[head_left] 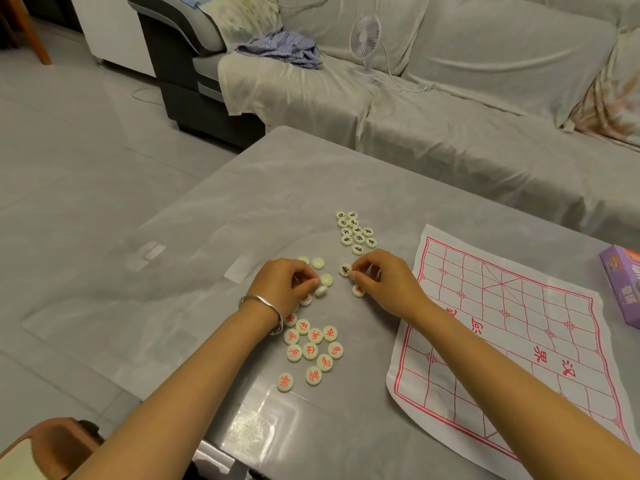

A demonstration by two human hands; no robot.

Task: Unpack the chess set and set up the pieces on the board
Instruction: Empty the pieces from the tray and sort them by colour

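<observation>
Pinching a blank-faced piece (321,291): left hand (282,285), fingers curled. Right hand (382,284), fingers curled, fingertips (356,278) against black-marked piece (345,270); whether gripped, cannot tell. Red-marked group (311,348) by left wrist, black-marked group (355,233) beyond hands, all on table (242,209). Paper board (502,323) lies flat at right, near purple box (620,285).

A paper board (502,327) is lying on the right part of the table (242,188), and a box (621,285) is sitting just right of it at the table's right edge. Left of the board, a far cluster of pieces (355,233) and a near cluster of pieces (311,348) are lying well apart. Between them the left hand (280,285) is pinching a tilted piece (321,291) among loose pieces (318,271), with the right hand (384,282) just to its right. Behind the table a sofa (485,81) is carrying a fan (365,36), with a garment (284,48) lying left of the fan.
</observation>
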